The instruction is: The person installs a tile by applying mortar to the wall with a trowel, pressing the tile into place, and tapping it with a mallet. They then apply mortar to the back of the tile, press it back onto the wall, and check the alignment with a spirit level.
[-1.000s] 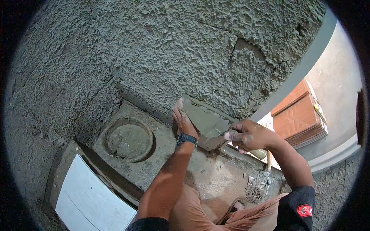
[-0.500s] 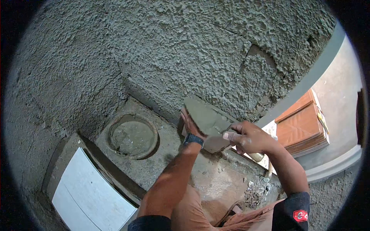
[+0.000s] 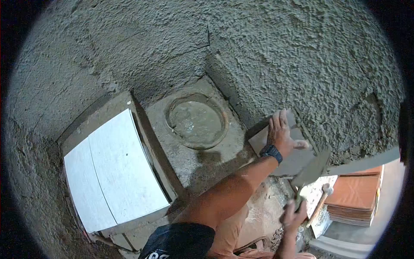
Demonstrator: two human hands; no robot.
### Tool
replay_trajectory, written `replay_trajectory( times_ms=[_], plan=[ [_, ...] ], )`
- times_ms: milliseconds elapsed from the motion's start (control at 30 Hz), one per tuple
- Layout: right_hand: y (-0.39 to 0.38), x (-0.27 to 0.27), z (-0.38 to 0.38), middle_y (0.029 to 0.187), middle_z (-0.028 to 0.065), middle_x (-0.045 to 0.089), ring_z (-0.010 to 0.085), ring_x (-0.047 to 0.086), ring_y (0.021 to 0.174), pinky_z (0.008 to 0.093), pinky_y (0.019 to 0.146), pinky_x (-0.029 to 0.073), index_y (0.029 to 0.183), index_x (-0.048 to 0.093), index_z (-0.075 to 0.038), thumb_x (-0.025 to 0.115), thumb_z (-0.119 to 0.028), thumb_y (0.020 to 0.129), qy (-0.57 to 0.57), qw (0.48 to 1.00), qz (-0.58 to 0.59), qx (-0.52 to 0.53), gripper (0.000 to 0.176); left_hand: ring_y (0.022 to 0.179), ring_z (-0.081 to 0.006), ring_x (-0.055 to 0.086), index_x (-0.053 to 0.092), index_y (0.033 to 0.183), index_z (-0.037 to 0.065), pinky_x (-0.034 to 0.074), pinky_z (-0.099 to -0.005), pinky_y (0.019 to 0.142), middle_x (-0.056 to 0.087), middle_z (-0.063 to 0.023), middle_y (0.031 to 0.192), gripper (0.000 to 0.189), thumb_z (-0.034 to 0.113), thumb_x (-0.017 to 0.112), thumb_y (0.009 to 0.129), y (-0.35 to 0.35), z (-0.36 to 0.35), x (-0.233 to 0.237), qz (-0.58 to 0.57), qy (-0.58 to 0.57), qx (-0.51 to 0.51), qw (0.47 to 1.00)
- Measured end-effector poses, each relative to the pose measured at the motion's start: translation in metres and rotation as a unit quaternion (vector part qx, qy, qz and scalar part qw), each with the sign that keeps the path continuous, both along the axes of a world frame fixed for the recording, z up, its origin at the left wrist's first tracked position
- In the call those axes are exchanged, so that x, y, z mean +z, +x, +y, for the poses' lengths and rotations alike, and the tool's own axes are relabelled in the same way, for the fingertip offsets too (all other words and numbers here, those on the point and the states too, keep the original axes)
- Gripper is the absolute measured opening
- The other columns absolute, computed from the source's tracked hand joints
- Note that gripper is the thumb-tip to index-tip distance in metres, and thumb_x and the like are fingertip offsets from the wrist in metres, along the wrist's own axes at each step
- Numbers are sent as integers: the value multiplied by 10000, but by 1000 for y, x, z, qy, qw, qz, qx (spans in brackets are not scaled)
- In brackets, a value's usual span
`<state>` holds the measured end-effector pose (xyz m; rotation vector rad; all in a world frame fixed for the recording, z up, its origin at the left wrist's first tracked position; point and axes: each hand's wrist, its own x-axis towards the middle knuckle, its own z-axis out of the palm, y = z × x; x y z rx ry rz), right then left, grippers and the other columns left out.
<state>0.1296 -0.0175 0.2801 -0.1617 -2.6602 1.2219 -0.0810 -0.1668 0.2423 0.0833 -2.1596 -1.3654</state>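
My left hand [image 3: 282, 134], with a dark watch on its wrist, lies on a smooth grey tile [image 3: 297, 157] at the foot of the rough wall. Its fingers point up to the tile's upper edge and the thumb sticks out to the right. In my right hand [image 3: 295, 215], slightly blurred, is a trowel [image 3: 314, 169]. The trowel's blade carries grey mortar and points up and right, beside the tile's right edge. My right fingers wrap its handle.
A round tub [image 3: 196, 121] of wet grey mortar stands in the corner. White panels [image 3: 116, 170] lie at the left. Rough plastered walls [image 3: 276, 52] enclose the corner. A stack of brown tiles [image 3: 353, 194] stands at the right, near a hammer-like wooden-handled tool [image 3: 319, 205].
My right hand has drawn the trowel back from the tile, down towards me. My left hand has moved from the tile's side onto its face. The view has swung left.
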Motion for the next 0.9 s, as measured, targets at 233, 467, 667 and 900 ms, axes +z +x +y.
replay_trajectory(
  times_ms=[233, 467, 667, 900],
  plan=[
    [61, -166, -18, 825, 129, 686, 247, 648, 672, 374, 641, 522, 1105, 633, 10, 655, -174, 876, -48, 978, -177, 99, 294, 1255, -427, 408, 330, 1409, -64, 335, -518, 1100, 413, -247, 1341, 1420, 763, 836, 372, -4, -1, 0, 9, -21, -26, 999],
    [-75, -183, -128, 1095, 117, 704, 243, 653, 952, 393, 857, 515, 1270, 638, -83, 718, -332, 874, -312, 878, -51, 360, 474, 1266, -409, 424, 346, 1374, -122, 367, -471, 1097, 427, -266, 1333, 1333, 660, 900, 447, 8, -8, 16, -28, -14, -43, 999],
    [-115, -179, -171, 1381, 146, 523, 248, 479, 1273, 393, 1095, 366, 1316, 599, -88, 734, -421, 862, -369, 783, -453, 213, 579, 1314, -398, 389, 304, 1400, -177, 344, -456, 1123, 402, -297, 1383, 1338, 569, 942, 491, 10, -10, 23, -49, -64, -39, 996],
    [-55, -180, -95, 1129, 122, 638, 240, 597, 1039, 391, 917, 492, 1315, 593, -79, 656, -408, 939, -308, 818, -412, 258, 504, 1306, -405, 405, 312, 1410, -151, 357, -465, 1117, 408, -292, 1376, 1331, 577, 936, 487, 12, -7, 25, -59, -70, -28, 995]
  ],
)
